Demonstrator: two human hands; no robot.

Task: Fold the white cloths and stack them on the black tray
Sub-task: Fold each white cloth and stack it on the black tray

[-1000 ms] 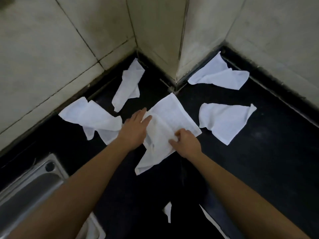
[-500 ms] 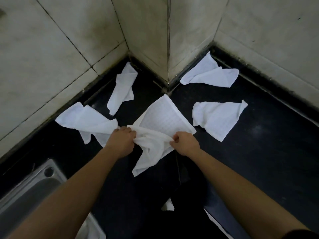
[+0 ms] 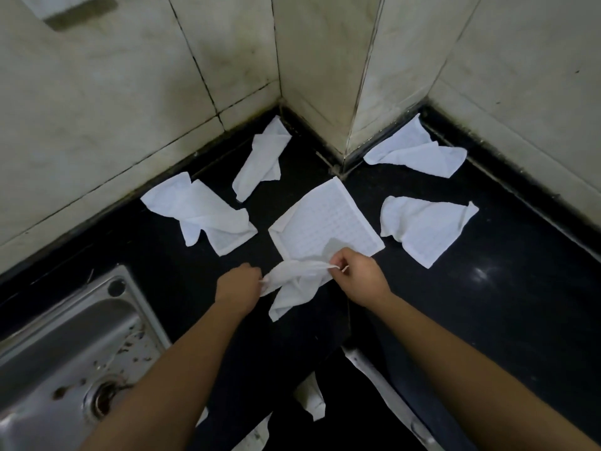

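Observation:
A crumpled white cloth [image 3: 294,283] hangs between my two hands above the black counter [image 3: 471,304]. My left hand [image 3: 239,284] pinches its left end and my right hand [image 3: 356,276] pinches its right end. Just behind it lies a folded white cloth [image 3: 325,222], flat and square. Loose white cloths lie around: one at the left [image 3: 201,213], one at the back [image 3: 261,157], one at the back right [image 3: 416,151], one at the right [image 3: 426,227]. I see no black tray apart from the black surface.
A steel sink [image 3: 65,353] sits at the lower left. Tiled walls [image 3: 130,92] and a jutting tiled corner [image 3: 344,76] bound the counter at the back. Bits of white show below the counter edge [image 3: 313,402].
Both hands have lifted the crumpled cloth off the folded one and drawn it toward me. The folded square now lies uncovered behind the hands.

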